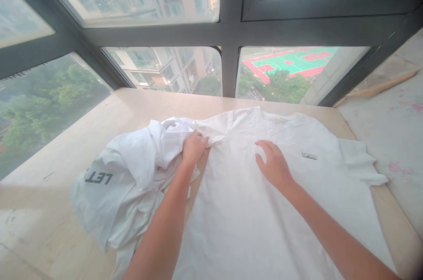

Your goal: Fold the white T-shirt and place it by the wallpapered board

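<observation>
Shirt: white short-sleeved cotton-look T-shirt (231, 200) w/ small dark chest print (309, 155), spread flat on pale beige sill (39, 214) by grey-framed window (228, 35).
Axis: long axis runs window-to-person; collar (277, 117) twd window, body twd person, hem out of view; sleeves out L & R.
L hand (194, 145): fingers bent at L-side sleeve (214, 132), prob. steadying cloth; can't tell if pinching or pressing.
R hand (272, 163): open, fingers loosely curved, over chest; contact unclear.
Heap: crumpled white fabric heap (124, 169) w/ dark "LET" lettering (99, 177), L of shirt, prob. set aside for room.
</observation>
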`<state>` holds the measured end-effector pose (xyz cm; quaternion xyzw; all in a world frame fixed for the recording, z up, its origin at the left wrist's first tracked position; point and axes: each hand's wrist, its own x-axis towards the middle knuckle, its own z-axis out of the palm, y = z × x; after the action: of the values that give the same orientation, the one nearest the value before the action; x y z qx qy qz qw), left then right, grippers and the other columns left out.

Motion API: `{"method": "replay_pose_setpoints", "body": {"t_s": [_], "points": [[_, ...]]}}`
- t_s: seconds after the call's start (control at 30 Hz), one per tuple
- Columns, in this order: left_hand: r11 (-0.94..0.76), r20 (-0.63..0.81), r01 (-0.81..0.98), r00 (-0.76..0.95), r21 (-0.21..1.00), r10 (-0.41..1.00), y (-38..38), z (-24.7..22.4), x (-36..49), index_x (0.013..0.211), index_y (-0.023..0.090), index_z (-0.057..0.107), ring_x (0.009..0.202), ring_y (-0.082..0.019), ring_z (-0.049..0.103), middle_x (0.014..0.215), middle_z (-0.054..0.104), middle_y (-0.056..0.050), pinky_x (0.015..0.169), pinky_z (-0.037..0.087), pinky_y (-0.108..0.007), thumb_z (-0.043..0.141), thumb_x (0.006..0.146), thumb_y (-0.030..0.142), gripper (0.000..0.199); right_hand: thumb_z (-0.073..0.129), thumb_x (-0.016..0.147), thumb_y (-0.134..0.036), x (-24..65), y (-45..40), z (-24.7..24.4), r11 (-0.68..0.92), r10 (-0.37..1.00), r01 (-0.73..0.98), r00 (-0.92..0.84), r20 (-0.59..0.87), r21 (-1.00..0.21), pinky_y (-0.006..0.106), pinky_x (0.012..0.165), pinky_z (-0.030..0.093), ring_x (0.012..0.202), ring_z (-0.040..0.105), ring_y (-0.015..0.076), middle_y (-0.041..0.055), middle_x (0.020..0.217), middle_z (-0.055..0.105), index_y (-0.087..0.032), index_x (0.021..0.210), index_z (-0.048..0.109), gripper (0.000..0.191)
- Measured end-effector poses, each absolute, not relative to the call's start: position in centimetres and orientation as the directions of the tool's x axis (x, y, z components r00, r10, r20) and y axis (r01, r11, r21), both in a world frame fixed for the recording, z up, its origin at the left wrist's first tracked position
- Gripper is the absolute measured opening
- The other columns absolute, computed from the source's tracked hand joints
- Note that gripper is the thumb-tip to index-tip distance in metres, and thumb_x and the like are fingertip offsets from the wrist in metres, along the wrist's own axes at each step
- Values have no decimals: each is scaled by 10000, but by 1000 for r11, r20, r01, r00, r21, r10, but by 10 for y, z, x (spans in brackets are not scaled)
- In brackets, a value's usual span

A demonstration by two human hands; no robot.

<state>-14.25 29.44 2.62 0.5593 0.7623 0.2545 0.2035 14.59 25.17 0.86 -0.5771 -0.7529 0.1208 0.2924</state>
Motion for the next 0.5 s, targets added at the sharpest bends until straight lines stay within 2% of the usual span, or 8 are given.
{"method": "replay_pose_setpoints", "body": {"t_s": [0.1, 0.2, 0.27, 0.33, 0.4, 0.5], "points": [[219, -10, 754, -271, 620, 962, 298, 27, -144, 745, 190, 686, 619, -199, 611, 582, 638, -34, 659, 427, -283, 575, 757, 200, 112, 454, 929, -290, 142, 152, -4, 275, 952, 801, -149, 268, -532, 493, 1107, 426, 1281, 530, 278, 87, 1343, 590, -328, 1371, 531, 450], [205, 53, 751, -304, 628, 951, 302, 29, -145, 657, 184, 632, 614, -184, 576, 605, 630, -47, 647, 410, -287, 529, 763, 169, 148, 513, 914, -324, 139, 72, -14, 261, 957, 808, -146, 249, -529, 554, 1099, 432, 1357, 480, 286, 15, 1469, 500, -469, 1493, 353, 618], [202, 98, 748, -336, 632, 937, 304, 32, -144, 707, 174, 631, 627, -180, 557, 661, 636, -59, 650, 410, -295, 518, 786, 183, 138, 530, 905, -330, 139, 35, -15, 269, 959, 809, -172, 226, -522, 597, 1111, 409, 1409, 425, 299, -11, 1535, 421, -511, 1538, 231, 723], [184, 132, 757, -336, 627, 933, 301, 37, -140, 780, 162, 641, 656, -184, 556, 727, 648, -72, 665, 424, -304, 523, 806, 203, 127, 536, 901, -327, 142, 8, -14, 295, 954, 805, -222, 201, -514, 626, 1135, 371, 1443, 374, 313, -16, 1573, 356, -510, 1558, 173, 772], [135, 164, 783, -289, 607, 943, 289, 44, -131, 870, 158, 653, 741, -202, 589, 823, 670, -90, 730, 455, -315, 535, 826, 223, 141, 548, 897, -327, 148, -9, -12, 333, 943, 794, -281, 180, -508, 632, 1155, 341, 1458, 344, 323, -14, 1588, 325, -497, 1559, 200, 767], [-1, 212, 823, -145, 569, 966, 240, 49, -115, 1041, 179, 649, 1011, -235, 621, 1069, 683, -106, 930, 458, -337, 535, 858, 228, 222, 567, 901, -337, 169, -21, -12, 353, 936, 794, -290, 201, -495, 607, 1159, 348, 1454, 355, 323, 9, 1575, 363, -434, 1538, 319, 690]]}}
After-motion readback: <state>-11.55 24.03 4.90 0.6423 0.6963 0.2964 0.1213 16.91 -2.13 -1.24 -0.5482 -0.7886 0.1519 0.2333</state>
